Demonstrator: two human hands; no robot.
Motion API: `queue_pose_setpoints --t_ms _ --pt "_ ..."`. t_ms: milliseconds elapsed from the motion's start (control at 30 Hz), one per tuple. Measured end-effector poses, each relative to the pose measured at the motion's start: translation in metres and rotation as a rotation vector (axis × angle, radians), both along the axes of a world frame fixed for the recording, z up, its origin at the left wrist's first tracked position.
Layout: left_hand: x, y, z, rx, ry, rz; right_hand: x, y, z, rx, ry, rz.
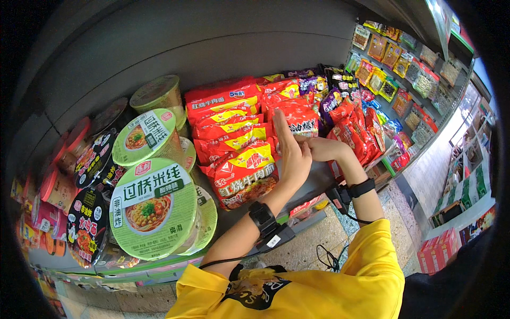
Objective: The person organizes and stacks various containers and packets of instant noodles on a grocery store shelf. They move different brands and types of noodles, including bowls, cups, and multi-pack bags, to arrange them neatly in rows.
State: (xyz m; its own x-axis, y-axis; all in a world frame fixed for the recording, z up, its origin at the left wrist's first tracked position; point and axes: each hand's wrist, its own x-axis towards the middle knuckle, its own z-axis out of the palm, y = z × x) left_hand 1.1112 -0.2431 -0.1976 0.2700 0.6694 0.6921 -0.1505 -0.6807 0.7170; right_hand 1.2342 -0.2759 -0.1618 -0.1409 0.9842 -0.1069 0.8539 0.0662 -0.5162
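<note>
My left hand is held up edge-on, fingers straight, between two stacks of red instant noodle packs. Its outer side is at the right ends of a leaning row of noodle packs, close to or touching them. Bent at the wrist, my right hand is just right of the left one, and its fingertips are hidden behind the left palm and thumb. A second stack of red noodle packs lies beyond both hands. Neither hand visibly holds a pack. Both wrists wear black straps with small cabled devices.
Green-lidded rice noodle tubs are piled at the left, beside black-lidded noodle bowls. More red packs lie to the right. Hanging bags of dry goods line a side rack. The shelf's green front edge runs below.
</note>
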Motion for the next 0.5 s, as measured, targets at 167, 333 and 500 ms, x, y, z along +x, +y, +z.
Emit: queue_pose_setpoints --t_ms 167,333,500 --pt "-0.021 -0.011 -0.005 -0.149 0.104 -0.44 -0.003 -0.028 0.007 0.134 0.027 -0.004" --pt "-0.043 -0.013 -0.023 -0.23 0.353 -0.566 -0.018 -0.102 0.062 0.659 -0.154 -0.732" --pt "-0.052 -0.034 -0.025 -0.228 0.394 -0.645 -0.012 -0.115 0.026 0.506 -0.426 -0.921"
